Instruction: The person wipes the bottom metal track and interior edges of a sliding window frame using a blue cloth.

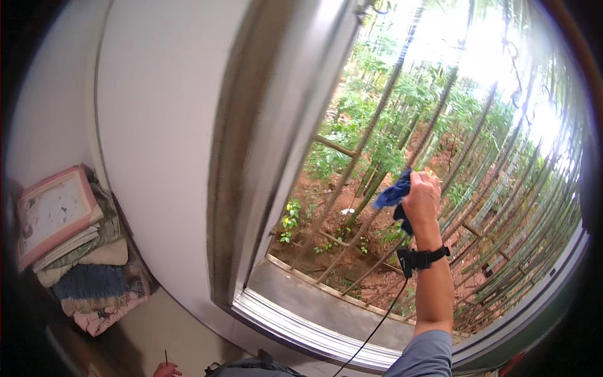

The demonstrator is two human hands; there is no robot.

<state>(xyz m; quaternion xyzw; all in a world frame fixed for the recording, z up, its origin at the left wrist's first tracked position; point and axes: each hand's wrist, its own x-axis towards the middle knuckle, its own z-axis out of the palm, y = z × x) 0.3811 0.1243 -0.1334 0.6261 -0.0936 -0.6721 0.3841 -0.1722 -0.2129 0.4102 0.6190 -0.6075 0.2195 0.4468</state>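
My right hand is raised in front of the window opening, closed around a bunched blue cloth against one of the rusty metal bars. A black strap with a small device circles the right wrist, and a black cable runs down from it. At the bottom edge, my left hand shows only in part, low beside my body; a thin dark stick-like thing stands up at its fingers. Whether that hand grips it cannot be told.
The metal window frame has a sliding track along its bottom, with a concrete ledge outside it. Bamboo and a soil slope lie beyond the bars. A white wall is on the left, beside a stack of folded blankets topped by a pink-edged board.
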